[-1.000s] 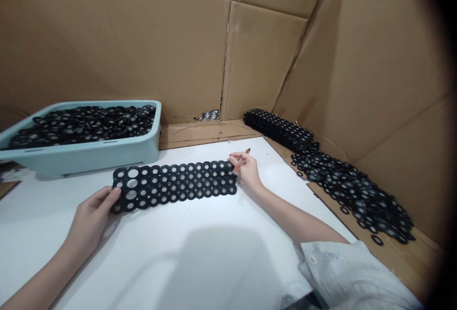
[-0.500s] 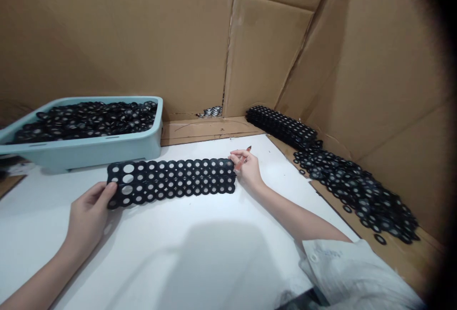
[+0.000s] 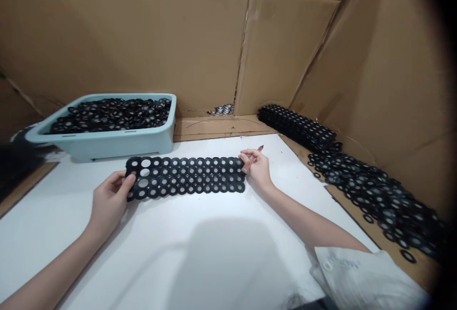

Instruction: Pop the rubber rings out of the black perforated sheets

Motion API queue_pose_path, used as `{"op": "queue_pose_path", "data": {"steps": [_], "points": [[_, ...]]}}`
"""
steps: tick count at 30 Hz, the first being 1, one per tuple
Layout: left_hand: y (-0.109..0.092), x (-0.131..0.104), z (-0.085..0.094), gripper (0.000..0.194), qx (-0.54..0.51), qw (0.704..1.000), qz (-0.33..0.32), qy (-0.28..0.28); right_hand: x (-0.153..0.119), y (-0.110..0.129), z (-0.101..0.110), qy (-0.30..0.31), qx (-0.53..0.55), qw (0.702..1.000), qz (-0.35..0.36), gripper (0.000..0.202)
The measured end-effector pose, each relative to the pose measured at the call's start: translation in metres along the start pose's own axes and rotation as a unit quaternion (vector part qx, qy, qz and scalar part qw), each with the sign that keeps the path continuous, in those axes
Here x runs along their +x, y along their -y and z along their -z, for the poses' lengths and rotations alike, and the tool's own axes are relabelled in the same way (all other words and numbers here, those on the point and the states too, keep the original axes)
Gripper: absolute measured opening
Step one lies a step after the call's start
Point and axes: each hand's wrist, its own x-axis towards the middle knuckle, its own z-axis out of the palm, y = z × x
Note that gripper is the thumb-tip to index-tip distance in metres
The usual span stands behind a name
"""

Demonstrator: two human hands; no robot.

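Observation:
A long black strip (image 3: pixel 189 176) made of joined rings with pale centres is held just over the white board (image 3: pixel 160 262). My left hand (image 3: pixel 112 198) pinches its left end between thumb and fingers. At the strip's upper right corner is my right hand (image 3: pixel 256 167), its fingers closed round a reddish pencil-like tool (image 3: pixel 253 159) with a dark tip. The fingertips of that hand also touch the strip's edge. Near the left end, a few of the strip's openings look larger and whiter than the others.
A light blue tub (image 3: pixel 117 142) full of loose black rings stands at the back left. Stacked black strips (image 3: pixel 296 126) lie at the back right, with a heap of loose rings (image 3: pixel 378 191) in front. Cardboard walls (image 3: pixel 143 34) rise behind and to the right.
The view has shifted, so most things appear farther right. My left hand and the strip's left end have come slightly nearer my right hand. Both hands keep their hold.

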Motion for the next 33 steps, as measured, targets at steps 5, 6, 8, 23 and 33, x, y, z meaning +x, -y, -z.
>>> {"op": "queue_pose_path", "data": {"steps": [5,6,8,23,33], "points": [[-0.001,-0.001,0.0,0.023,0.015,1.0,-0.011,0.001,0.001,-0.007,0.001,0.013,0.006,1.0,0.002,0.022],[-0.002,-0.002,0.001,0.022,0.028,1.0,-0.015,0.002,0.001,-0.008,0.0,0.015,0.008,1.0,0.001,0.023],[-0.003,-0.002,0.001,0.021,0.058,0.998,-0.031,0.001,0.001,-0.011,0.0,0.016,0.01,1.0,-0.002,0.024],[-0.004,-0.005,0.004,0.011,0.15,0.98,-0.124,-0.043,-0.003,-0.009,0.0,0.029,0.009,0.999,0.013,0.019],[-0.008,-0.008,0.008,0.013,0.228,0.956,-0.178,-0.051,-0.007,-0.005,-0.006,0.118,0.058,0.991,-0.027,0.018]]}}
